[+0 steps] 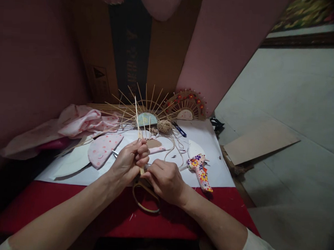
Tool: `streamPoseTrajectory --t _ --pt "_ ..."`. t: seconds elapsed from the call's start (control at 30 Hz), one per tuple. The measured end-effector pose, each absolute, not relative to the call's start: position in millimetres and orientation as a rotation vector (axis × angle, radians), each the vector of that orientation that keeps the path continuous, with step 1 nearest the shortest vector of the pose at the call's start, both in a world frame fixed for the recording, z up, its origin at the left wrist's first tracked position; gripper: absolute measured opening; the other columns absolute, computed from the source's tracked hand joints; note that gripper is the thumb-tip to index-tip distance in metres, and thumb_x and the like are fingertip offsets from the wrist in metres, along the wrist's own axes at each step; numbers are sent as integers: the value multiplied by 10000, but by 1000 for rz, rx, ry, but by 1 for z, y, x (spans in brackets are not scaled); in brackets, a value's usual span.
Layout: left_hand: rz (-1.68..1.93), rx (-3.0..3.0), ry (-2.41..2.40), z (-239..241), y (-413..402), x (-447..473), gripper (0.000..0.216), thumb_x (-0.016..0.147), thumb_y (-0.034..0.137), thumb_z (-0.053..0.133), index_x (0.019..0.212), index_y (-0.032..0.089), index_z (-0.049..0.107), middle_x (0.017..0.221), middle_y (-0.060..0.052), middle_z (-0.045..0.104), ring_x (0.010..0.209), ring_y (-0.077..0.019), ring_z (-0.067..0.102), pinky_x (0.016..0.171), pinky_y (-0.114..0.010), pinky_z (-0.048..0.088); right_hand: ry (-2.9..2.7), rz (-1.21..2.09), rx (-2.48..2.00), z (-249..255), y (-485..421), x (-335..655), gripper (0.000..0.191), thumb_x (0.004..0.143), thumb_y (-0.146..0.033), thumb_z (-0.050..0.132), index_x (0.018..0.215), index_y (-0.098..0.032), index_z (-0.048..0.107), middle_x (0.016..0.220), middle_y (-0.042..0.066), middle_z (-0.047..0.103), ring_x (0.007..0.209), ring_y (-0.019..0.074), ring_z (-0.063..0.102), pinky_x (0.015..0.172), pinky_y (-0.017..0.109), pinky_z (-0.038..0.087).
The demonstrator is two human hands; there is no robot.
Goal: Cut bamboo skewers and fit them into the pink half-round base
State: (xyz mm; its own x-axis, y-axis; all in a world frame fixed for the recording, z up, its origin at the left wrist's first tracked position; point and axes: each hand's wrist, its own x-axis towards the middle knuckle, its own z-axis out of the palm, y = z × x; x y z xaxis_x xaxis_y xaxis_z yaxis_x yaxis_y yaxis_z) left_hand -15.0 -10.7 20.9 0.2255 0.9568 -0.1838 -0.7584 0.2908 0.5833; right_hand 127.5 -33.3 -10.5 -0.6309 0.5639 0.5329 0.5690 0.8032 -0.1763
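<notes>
Thin bamboo skewers stand upright in a bundle, with my left hand wrapped round their middle. My right hand is closed at the lower end of the same skewers, thumb and fingertips pinching there. Just beneath both hands lie the looped handles of a pair of scissors, their blades mostly hidden. To the left is a half-round, dotted pink cloth piece. Behind the hands, a brown cardboard piece lies on the white sheet, partly covered.
A fan frame of sticks, a twine ball and a decorated fan stand at the back. Nearby is a blue cutter. Flower-patterned tool lies right; crumpled pink cloth lies left. Red cloth covers the front edge.
</notes>
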Motion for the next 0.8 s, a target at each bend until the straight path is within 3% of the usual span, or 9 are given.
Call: streamPoseTrajectory --t 0.27,0.37,0.47,0.63,0.8 --pt "1257 513 616 25 -10 -17 154 866 78 411 735 130 472 500 73 326 362 -26 244 325 -108 196 -2442 108 -804 6 -28 136 300 930 -354 438 765 -149 581 714 48 566 663 149 506 604 260 352" --pt "1336 640 656 30 -9 -22 128 857 121 456 734 138 490 486 71 341 364 -30 243 338 -121 203 -2481 253 -924 19 -40 140 216 930 -266 433 806 -152 568 771 55 573 713 155 518 646 263 379" --pt "1380 715 704 34 -11 -24 113 842 185 513 735 148 505 472 70 366 365 -31 248 354 -128 210 -2681 326 -1060 22 -58 137 61 838 -212 551 853 -153 546 881 79 576 742 175 520 630 274 391" --pt "1362 818 735 37 -15 -23 202 765 300 642 721 153 510 458 80 385 360 -19 240 356 -126 184 -2788 415 -1220 19 -67 124 326 675 -33 546 981 -137 502 936 114 571 759 197 524 595 277 389" --pt "1375 938 762 38 -16 -24 238 778 367 627 741 154 527 457 83 376 368 -20 247 359 -131 177 -2465 1020 -1167 31 -52 133 401 705 -118 569 1093 -180 490 843 32 592 688 147 519 561 234 397"
